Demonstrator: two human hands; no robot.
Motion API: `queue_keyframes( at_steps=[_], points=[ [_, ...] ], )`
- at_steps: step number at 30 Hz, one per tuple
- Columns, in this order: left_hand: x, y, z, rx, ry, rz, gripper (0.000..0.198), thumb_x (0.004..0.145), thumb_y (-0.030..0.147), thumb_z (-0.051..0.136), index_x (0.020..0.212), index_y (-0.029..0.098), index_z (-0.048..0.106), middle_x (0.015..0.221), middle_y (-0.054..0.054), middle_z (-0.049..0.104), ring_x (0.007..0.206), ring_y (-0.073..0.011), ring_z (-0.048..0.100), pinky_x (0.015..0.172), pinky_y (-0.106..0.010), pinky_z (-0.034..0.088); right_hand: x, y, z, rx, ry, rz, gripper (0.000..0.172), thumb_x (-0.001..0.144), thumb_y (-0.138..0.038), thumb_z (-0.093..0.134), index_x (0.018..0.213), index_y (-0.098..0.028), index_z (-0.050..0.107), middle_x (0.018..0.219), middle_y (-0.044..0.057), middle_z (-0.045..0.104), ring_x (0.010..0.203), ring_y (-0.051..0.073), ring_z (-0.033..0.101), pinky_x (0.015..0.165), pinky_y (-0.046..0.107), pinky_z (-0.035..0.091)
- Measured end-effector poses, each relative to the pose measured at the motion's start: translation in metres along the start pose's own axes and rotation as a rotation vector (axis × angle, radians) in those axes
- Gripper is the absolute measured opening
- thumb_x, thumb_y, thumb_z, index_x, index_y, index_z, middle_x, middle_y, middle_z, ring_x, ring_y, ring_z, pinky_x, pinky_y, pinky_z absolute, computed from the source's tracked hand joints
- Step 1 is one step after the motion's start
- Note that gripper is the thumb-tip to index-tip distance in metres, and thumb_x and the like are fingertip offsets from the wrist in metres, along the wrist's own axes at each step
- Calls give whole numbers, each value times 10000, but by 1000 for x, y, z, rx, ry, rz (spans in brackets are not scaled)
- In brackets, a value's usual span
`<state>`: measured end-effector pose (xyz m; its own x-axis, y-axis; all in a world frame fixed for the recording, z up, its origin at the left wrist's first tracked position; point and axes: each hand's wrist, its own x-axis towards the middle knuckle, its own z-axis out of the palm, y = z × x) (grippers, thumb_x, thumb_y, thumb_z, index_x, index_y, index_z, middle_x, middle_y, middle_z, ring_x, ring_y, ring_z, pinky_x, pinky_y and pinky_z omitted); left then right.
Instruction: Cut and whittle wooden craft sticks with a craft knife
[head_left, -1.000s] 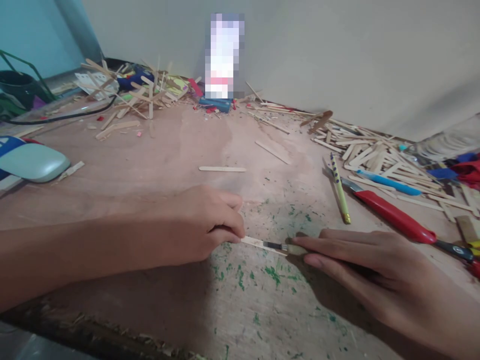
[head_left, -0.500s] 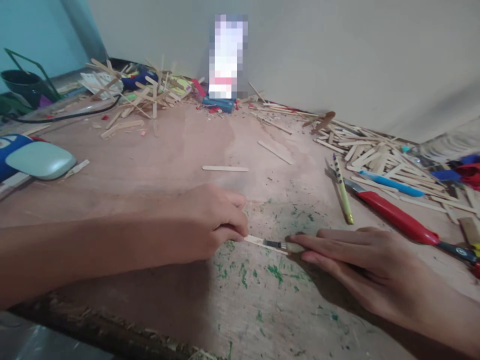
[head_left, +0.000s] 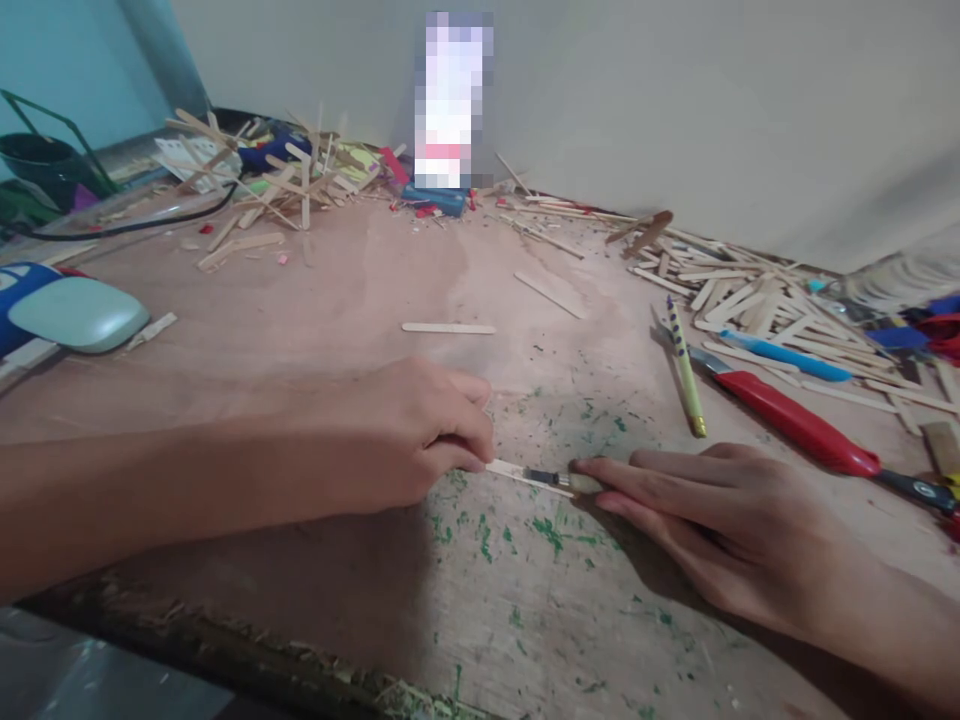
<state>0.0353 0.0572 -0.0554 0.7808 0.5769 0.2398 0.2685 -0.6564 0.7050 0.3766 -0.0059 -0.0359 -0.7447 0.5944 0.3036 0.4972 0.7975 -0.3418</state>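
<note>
In the head view, my left hand (head_left: 431, 415) is closed, its fingertips pinching a wooden craft stick (head_left: 508, 469) against the table. My right hand (head_left: 724, 510) is closed around the pale handle of a small craft knife (head_left: 556, 479). The knife's dark blade lies along the stick, just right of my left fingertips. Part of the stick is hidden under my left fingers, and much of the handle under my right hand. Another craft stick (head_left: 448, 328) lies flat beyond my left hand, with a thin sliver of wood (head_left: 551, 295) to its right.
To the right lie red-handled scissors (head_left: 795, 415), a patterned yellow pencil (head_left: 684, 370), a blue pen (head_left: 787, 355) and a pile of craft sticks (head_left: 742, 290). A pale computer mouse (head_left: 79, 313) sits left. A blurred upright screen (head_left: 452, 100) leans against the wall.
The scene sits slightly higher in the view. Both hands keep their grips on the craft stick and the craft knife; the blade has barely shifted.
</note>
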Motion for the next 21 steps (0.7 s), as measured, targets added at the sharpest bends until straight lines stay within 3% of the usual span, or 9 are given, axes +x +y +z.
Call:
queue_keyframes(
  at_steps=[3, 6, 16, 21],
  points=[
    [0, -1, -1, -5, 1, -1, 313, 1048, 37, 704, 882, 214, 902, 768, 41, 632, 688, -92, 599, 732, -276, 436, 0, 1, 0, -51, -2, -30, 261, 1336, -292, 575, 1507, -184, 740, 873, -11, 751, 597, 135, 680, 521, 342, 450],
    [0, -3, 1, -11, 12, 0, 306, 1049, 47, 714, 882, 216, 906, 757, 45, 619, 677, -87, 587, 734, -270, 436, 2, -2, 0, -72, -14, -22, 263, 1342, -289, 562, 1537, -200, 715, 948, 7, 810, 637, 129, 709, 567, 327, 501],
    [2, 8, -4, -17, 21, 1, 328, 1033, -25, 727, 864, 189, 908, 787, 48, 654, 700, -63, 626, 683, -238, 412, 4, -5, 3, -19, 15, 0, 184, 1344, -311, 589, 1411, -215, 731, 932, 5, 829, 604, 82, 663, 559, 272, 458],
    [2, 8, -4, -21, 27, 12, 337, 996, -73, 741, 851, 182, 907, 749, 62, 596, 649, -47, 576, 633, -237, 362, 6, -10, 3, -6, 32, 20, 185, 1343, -297, 576, 1388, -213, 735, 933, 13, 867, 617, 100, 730, 543, 285, 489]
  ],
)
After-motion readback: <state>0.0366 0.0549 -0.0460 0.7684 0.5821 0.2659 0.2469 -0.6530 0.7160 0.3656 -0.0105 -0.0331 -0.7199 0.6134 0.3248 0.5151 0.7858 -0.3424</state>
